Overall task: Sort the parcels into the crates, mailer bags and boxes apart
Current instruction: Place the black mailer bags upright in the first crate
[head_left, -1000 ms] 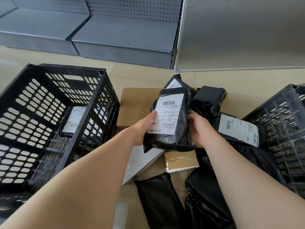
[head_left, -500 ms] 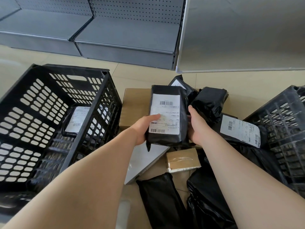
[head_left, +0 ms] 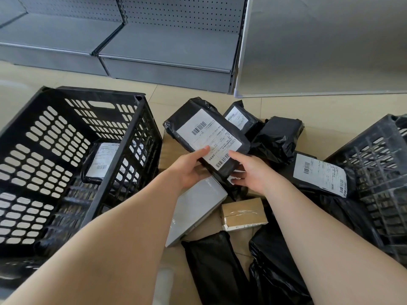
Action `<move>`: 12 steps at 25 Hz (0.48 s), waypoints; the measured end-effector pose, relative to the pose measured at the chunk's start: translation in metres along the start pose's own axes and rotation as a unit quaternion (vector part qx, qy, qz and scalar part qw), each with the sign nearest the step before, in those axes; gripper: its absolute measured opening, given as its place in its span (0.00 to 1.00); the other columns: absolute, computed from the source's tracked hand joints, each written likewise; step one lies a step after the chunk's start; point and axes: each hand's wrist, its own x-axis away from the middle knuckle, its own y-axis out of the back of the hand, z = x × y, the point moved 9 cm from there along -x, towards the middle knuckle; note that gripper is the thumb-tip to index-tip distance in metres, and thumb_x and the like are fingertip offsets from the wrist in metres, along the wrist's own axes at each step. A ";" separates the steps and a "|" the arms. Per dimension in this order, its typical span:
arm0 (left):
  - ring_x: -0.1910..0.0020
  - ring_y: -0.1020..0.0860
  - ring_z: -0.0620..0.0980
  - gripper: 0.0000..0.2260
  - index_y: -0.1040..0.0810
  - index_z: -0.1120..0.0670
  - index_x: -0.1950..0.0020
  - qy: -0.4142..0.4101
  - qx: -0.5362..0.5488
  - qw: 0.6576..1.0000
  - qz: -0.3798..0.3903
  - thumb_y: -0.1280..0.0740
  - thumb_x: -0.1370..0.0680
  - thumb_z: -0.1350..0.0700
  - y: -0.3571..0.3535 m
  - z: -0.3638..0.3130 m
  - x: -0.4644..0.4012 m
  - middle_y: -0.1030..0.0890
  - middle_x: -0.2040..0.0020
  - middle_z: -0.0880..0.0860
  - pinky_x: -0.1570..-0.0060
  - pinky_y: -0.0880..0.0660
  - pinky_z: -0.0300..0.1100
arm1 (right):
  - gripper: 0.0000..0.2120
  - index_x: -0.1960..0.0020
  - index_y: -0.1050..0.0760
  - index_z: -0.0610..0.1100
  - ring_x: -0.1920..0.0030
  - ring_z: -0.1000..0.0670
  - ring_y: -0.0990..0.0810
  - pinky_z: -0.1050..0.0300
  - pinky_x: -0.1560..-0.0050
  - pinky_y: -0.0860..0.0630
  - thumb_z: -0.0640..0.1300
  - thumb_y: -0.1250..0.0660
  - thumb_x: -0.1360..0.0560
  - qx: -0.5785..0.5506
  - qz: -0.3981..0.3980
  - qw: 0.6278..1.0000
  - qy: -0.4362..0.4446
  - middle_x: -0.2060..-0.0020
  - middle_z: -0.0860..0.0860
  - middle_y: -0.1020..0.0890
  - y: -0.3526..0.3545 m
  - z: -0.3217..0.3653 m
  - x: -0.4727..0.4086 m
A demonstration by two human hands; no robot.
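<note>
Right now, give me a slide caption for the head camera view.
Both hands, left hand and right hand, hold a labelled black mailer bag beside the left crate.

Left crate (head_left: pixel 141 100) rim beside parcels (head_left: pixel 277 139)

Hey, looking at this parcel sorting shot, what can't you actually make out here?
- Right crate, head view: cut off by the right edge, so its contents are unseen.
- Label text on the held mailer bag: too small to read.
- Large cardboard box: mostly hidden under the bags and both hands.
- Left crate: its near floor is hidden by the wall and the left forearm.
</note>
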 end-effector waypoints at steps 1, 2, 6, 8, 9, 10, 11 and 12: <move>0.49 0.16 0.55 0.16 0.24 0.55 0.36 0.007 -0.009 1.000 0.002 0.29 0.23 0.58 0.000 0.002 0.000 0.14 0.50 0.55 0.46 0.21 0.57 | 0.24 0.33 0.25 0.46 0.41 0.41 0.19 0.45 0.45 0.20 0.49 0.24 0.26 -0.024 -0.015 0.999 0.016 0.40 0.44 0.17 0.004 0.002 -0.001; 0.46 0.17 0.55 0.17 0.24 0.55 0.35 0.018 -0.019 1.000 0.003 0.29 0.23 0.57 -0.001 0.004 -0.001 0.14 0.48 0.55 0.42 0.23 0.57 | 0.24 0.33 0.26 0.46 0.41 0.42 0.18 0.44 0.44 0.19 0.46 0.24 0.26 -0.056 -0.025 0.997 0.037 0.41 0.44 0.16 0.008 0.006 -0.003; 0.43 0.20 0.54 0.17 0.23 0.53 0.37 0.014 -0.027 0.999 -0.017 0.29 0.23 0.50 -0.003 0.004 -0.003 0.16 0.47 0.53 0.35 0.28 0.58 | 0.22 0.33 0.24 0.49 0.41 0.44 0.17 0.41 0.39 0.21 0.44 0.26 0.26 -0.105 -0.060 0.988 0.099 0.44 0.48 0.14 0.022 0.023 0.000; 0.44 0.21 0.53 0.18 0.23 0.53 0.39 -0.009 -0.017 0.997 -0.071 0.28 0.25 0.46 0.012 -0.002 -0.003 0.17 0.47 0.52 0.39 0.25 0.55 | 0.16 0.37 0.20 0.48 0.44 0.45 0.15 0.44 0.41 0.20 0.45 0.28 0.25 -0.106 -0.080 0.986 0.104 0.48 0.49 0.13 0.028 0.027 0.004; 0.43 0.21 0.53 0.21 0.23 0.53 0.39 -0.023 -0.018 0.994 -0.104 0.27 0.27 0.43 0.028 -0.006 -0.006 0.18 0.46 0.52 0.40 0.24 0.54 | 0.13 0.40 0.18 0.48 0.46 0.45 0.14 0.47 0.44 0.19 0.45 0.29 0.24 -0.109 -0.090 0.985 0.100 0.49 0.49 0.12 0.032 0.029 0.008; 0.43 0.21 0.52 0.27 0.24 0.53 0.38 -0.035 -0.016 0.990 -0.135 0.25 0.30 0.39 0.043 -0.010 -0.010 0.18 0.44 0.52 0.41 0.24 0.53 | 0.11 0.42 0.17 0.47 0.48 0.46 0.14 0.50 0.48 0.19 0.45 0.30 0.23 -0.108 -0.097 0.984 0.100 0.51 0.48 0.12 0.035 0.032 0.011; 0.42 0.20 0.53 0.34 0.25 0.51 0.35 -0.045 -0.024 0.985 -0.163 0.24 0.35 0.35 0.059 -0.012 -0.014 0.18 0.41 0.52 0.42 0.23 0.53 | 0.08 0.45 0.17 0.47 0.51 0.47 0.14 0.52 0.52 0.20 0.45 0.30 0.23 -0.096 -0.105 0.985 0.101 0.52 0.48 0.12 0.039 0.035 0.014; 0.41 0.20 0.54 0.40 0.27 0.49 0.32 -0.050 -0.047 0.979 -0.190 0.23 0.39 0.32 0.074 -0.012 -0.016 0.19 0.37 0.51 0.42 0.24 0.54 | 0.06 0.47 0.17 0.48 0.53 0.48 0.15 0.55 0.56 0.23 0.44 0.30 0.23 -0.070 -0.113 0.986 0.105 0.54 0.49 0.13 0.043 0.038 0.013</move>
